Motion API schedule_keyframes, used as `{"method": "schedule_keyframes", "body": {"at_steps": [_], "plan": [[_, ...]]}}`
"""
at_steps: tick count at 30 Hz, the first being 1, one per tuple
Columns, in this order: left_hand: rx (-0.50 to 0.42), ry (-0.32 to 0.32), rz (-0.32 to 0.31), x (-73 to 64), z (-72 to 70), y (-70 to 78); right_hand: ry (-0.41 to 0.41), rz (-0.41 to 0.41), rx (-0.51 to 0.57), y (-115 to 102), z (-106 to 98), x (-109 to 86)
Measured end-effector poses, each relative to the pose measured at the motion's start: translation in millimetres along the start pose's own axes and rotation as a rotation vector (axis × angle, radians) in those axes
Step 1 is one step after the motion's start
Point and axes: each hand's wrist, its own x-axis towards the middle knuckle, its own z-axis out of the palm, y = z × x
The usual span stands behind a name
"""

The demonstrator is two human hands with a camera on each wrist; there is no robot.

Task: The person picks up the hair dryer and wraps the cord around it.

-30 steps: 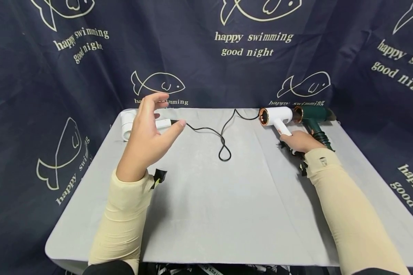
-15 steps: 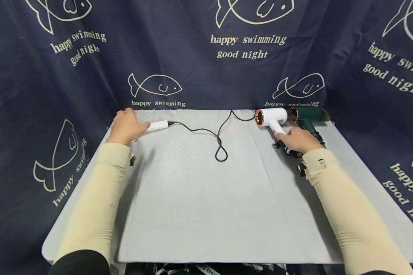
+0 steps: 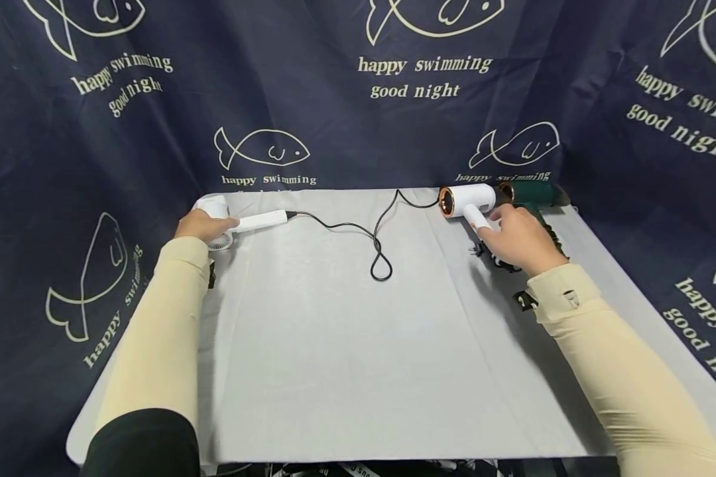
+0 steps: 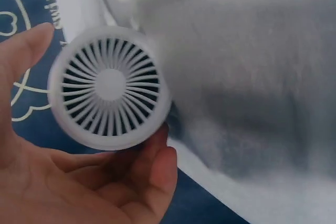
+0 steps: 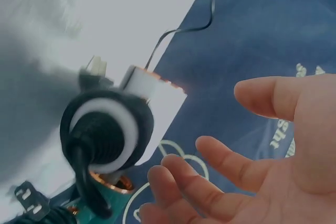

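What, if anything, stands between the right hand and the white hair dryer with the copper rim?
Nothing visible. The right wrist view shows a bare gap between the right hand and the white hair dryer handle; the dark green hair dryer lies outside.

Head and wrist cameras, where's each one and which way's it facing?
Head: worn on the head, facing forward and down over the table; left hand, right hand and sleeves show.
Left wrist: on that wrist, facing the left white dryer; that hand shows.
Right wrist: on that wrist, facing the copper-rimmed white dryer; that hand shows.
Shared: head and right wrist both show the green dryer.
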Motion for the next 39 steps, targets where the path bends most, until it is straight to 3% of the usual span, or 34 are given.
{"method": "schedule_keyframes", "body": {"at_steps": [5,7,10,13,19,24,34,39], "plan": [[-0.071,-0.016,-0.093,8.9,5.7,-5.8,0.029,-0.060,0.019,-6.9,1.0,-8.8],[-0.146,-0.047,-0.130,9.0,6.2,-7.2,0.040,-0.069,0.029,-7.8,1.2,-11.2],[-0.339,-0.089,-0.162,4.9,3.2,-7.0,0.049,-0.081,0.041,-7.9,3.3,-13.0],[-0.559,-0.118,-0.153,-4.2,-6.0,-4.9,0.061,-0.111,0.057,-9.2,8.8,-12.5],[-0.862,-0.174,-0.008,-28.8,-30.6,12.3,0.081,-0.212,0.133,-19.2,21.4,-14.8],[-1.134,-0.254,0.119,-62.6,-47.6,37.9,0.080,-0.325,0.175,-37.4,26.7,-19.4],[-1.369,-0.408,0.461,-142.9,-60.8,91.1,0.049,-0.551,0.271,-101.7,21.0,-27.8],[-1.483,-0.360,0.570,-179.5,-57.4,117.6,0.075,-0.623,0.364,-132.6,24.9,-37.8]]}}
